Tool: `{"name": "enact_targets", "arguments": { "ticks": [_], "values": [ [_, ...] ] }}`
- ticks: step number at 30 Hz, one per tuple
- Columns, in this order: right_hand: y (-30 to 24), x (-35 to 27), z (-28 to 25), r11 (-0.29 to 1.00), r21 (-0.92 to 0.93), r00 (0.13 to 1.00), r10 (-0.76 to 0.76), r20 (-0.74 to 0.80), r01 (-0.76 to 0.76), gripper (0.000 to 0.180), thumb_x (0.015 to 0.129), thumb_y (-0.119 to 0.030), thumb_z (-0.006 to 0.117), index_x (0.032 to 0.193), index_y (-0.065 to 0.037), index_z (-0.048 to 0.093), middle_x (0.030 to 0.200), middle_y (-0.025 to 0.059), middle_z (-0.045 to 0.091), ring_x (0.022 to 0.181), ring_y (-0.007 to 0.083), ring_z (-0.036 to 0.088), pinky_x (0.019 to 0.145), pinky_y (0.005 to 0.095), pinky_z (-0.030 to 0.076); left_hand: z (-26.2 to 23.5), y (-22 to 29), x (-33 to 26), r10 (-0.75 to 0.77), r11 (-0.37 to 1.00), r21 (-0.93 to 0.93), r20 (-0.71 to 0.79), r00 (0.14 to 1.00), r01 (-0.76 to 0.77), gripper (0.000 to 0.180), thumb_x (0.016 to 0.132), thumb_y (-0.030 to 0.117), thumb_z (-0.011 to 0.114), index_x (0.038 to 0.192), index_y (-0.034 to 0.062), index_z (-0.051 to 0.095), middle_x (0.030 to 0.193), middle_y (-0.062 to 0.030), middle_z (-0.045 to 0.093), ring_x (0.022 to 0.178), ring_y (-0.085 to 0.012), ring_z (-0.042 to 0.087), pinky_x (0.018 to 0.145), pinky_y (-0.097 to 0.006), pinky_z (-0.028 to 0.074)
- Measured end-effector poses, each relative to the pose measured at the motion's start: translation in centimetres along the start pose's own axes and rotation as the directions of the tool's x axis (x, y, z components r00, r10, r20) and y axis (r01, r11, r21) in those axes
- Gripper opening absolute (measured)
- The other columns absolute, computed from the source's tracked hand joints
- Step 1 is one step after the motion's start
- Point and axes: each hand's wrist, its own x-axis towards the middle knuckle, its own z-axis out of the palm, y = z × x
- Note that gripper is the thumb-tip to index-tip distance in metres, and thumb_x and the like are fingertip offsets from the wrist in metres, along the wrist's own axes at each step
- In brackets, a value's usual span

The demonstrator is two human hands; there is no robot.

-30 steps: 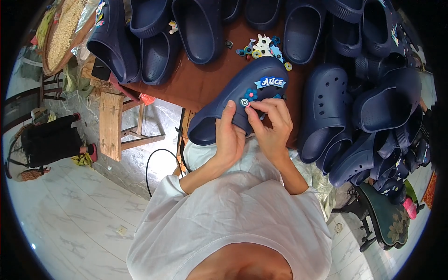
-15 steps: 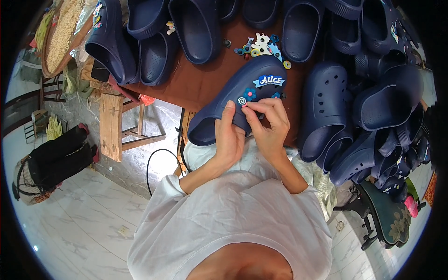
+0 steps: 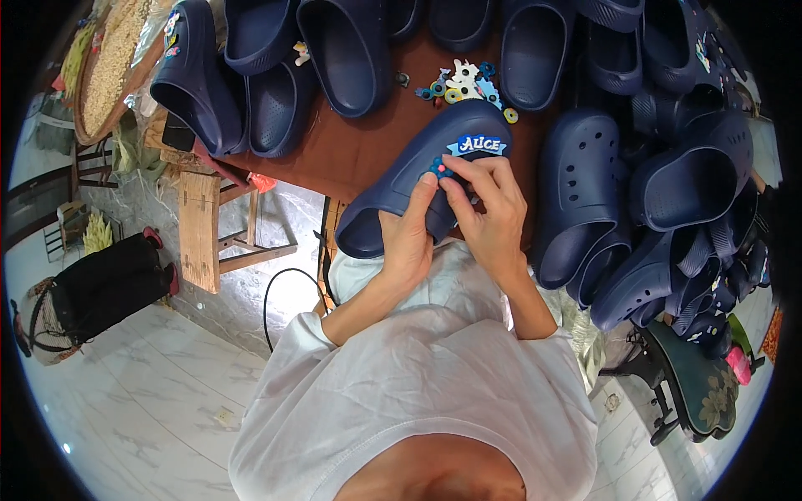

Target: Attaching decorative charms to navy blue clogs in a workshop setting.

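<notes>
A dark blue clog [image 3: 401,171] lies tilted in front of me, its toe pointing away and to the right. My left hand [image 3: 409,230] grips its near side, fingers partly inside the opening and thumb on top. A blue flower charm [image 3: 440,168] with a pink middle sits on the clog's upper, right by that thumb's tip. The fingertips of my right hand [image 3: 491,204] are pinched at the flower charm's right edge. Further toward the toe is a blue-and-white banner charm [image 3: 479,145]. My right hand hides part of the clog's side.
Loose charms [image 3: 464,82] lie in a small pile on the brown tabletop [image 3: 355,138] beyond the clog. More blue clogs [image 3: 581,188] crowd the back and right. At left stand a wooden stool [image 3: 199,230] and a person in black [image 3: 109,284]. A dark chair [image 3: 689,384] is at right.
My right hand's fingertips have shifted up from beside a white swirl charm to the flower charm. The swirl charm no longer shows; my left thumb has moved over about that spot.
</notes>
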Motion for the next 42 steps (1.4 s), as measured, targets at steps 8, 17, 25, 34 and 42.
{"name": "enact_targets", "arguments": {
  "ticks": [8, 17, 25, 34, 42],
  "values": [
    [-0.1, 0.0, -0.4, 0.983, 0.169, 0.996, 0.083, -0.034, -0.076, 0.022, 0.083, -0.004, 0.072, 0.105, -0.006, 0.071, 0.093, 0.0074, 0.061, 0.079, 0.0179, 0.063, 0.066, 0.0297, 0.053, -0.2, 1.5, 1.3, -0.121, 0.992, -0.044, -0.027, 0.992, 0.12, 0.035, 0.093, 0.024, 0.066, 0.118, 0.0015, 0.056, 0.108, -0.0071, 0.063, 0.095, -0.0165, 0.066, 0.076, -0.031, 0.057],
    [3.5, -0.5, -3.2, 0.996, 0.05, 0.976, 0.085, -0.2, -0.076, 0.021, 0.086, 0.001, 0.068, 0.106, -0.004, 0.07, 0.098, 0.01, 0.06, 0.082, 0.018, 0.063, 0.069, 0.0267, 0.053, -0.1, 3.0, 2.3, -0.267, 0.954, -0.124, 0.066, 0.961, 0.273, 0.046, 0.096, 0.034, 0.06, 0.128, 0.0021, 0.051, 0.121, -0.014, 0.063, 0.108, -0.0264, 0.065, 0.087, -0.043, 0.056],
    [4.1, -3.8, -2.6, 0.956, 0.227, 0.982, 0.186, 0.02, -0.186, 0.054, 0.08, -0.011, 0.078, 0.127, 0.001, 0.054, 0.111, 0.0129, 0.055, 0.094, 0.0219, 0.061, 0.072, 0.0308, 0.053, 1.5, 4.3, 2.7, -0.309, 0.896, -0.26, 0.218, 0.926, 0.36, 0.042, 0.094, 0.029, 0.063, 0.128, 0.005, 0.054, 0.128, -0.0129, 0.061, 0.115, -0.0279, 0.06, 0.1, -0.048, 0.048],
    [2.7, -6.7, -0.6, 0.978, 0.114, 0.942, 0.132, 0.308, -0.174, 0.082, 0.077, -0.034, 0.082, 0.133, 0.007, 0.038, 0.119, 0.0201, 0.049, 0.113, 0.0354, 0.057, 0.084, 0.0412, 0.054, 4.6, 6.7, 1.8, -0.384, 0.825, -0.292, 0.34, 0.858, 0.485, 0.047, 0.086, 0.027, 0.071, 0.126, 0.0063, 0.056, 0.129, -0.0108, 0.061, 0.119, -0.0278, 0.058, 0.106, -0.047, 0.043],
    [1.4, -6.2, -1.6, 0.804, 0.421, 0.904, 0.326, 0.278, -0.42, 0.062, 0.084, -0.025, 0.076, 0.122, 0.005, 0.039, 0.11, 0.024, 0.058, 0.094, 0.0337, 0.069, 0.074, 0.042, 0.058, 9.3, 7.6, 1.1, -0.39, 0.788, -0.257, 0.494, 0.777, 0.559, 0.044, 0.091, 0.029, 0.067, 0.128, 0.0066, 0.056, 0.131, -0.0096, 0.06, 0.123, -0.027, 0.055, 0.11, -0.046, 0.039]
  ]
}}
